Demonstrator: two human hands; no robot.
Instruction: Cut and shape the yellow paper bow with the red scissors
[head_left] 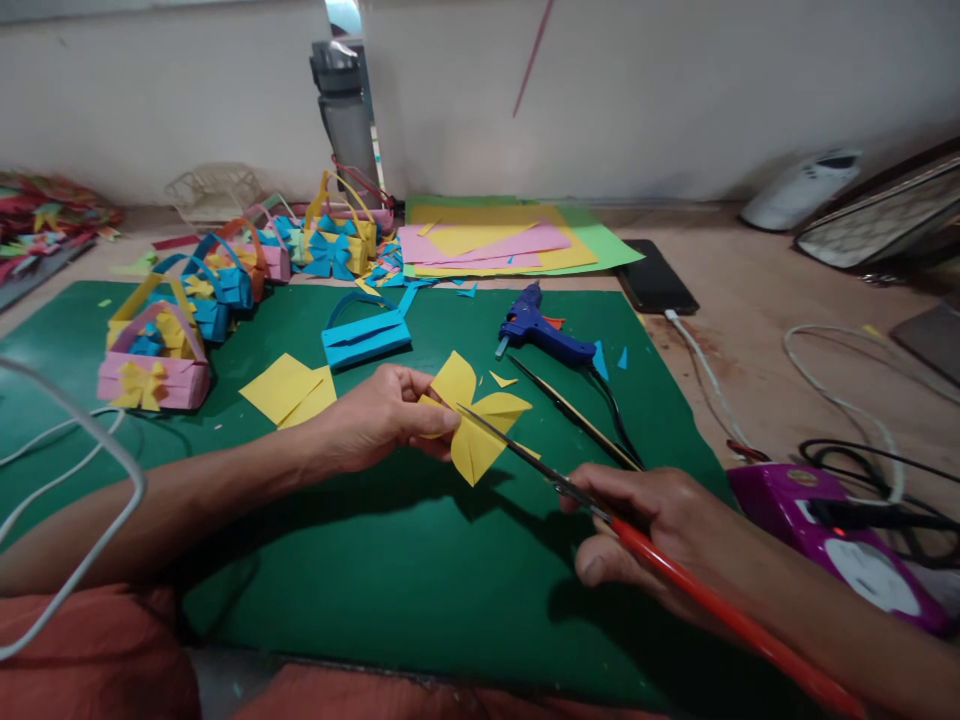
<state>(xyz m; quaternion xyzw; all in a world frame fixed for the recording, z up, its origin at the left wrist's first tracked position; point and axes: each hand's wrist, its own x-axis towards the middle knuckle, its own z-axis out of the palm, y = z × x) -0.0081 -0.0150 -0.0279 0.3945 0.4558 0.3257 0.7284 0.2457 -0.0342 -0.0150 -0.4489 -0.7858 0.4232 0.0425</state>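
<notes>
Both hands grip closed: left hand [382, 415] pinches yellow paper shape [474, 415], right hand [660, 530] holds scissors [540, 470].

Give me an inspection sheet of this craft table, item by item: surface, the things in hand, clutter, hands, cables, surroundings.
Surface: green cutting mat on a tan table.
Job's things: yellow folded paper bow; red-handled scissors, blades at the bow.
Clutter: blue glue gun, blue paper basket, pink paper basket, yellow paper squares, coloured paper sheets, scraps.
Hands: left hand pinches the bow; right hand holds the scissors.
Cables: white cable at right, black phone plugged in.
Surroundings: white wall, grey bottle, purple device.
</notes>
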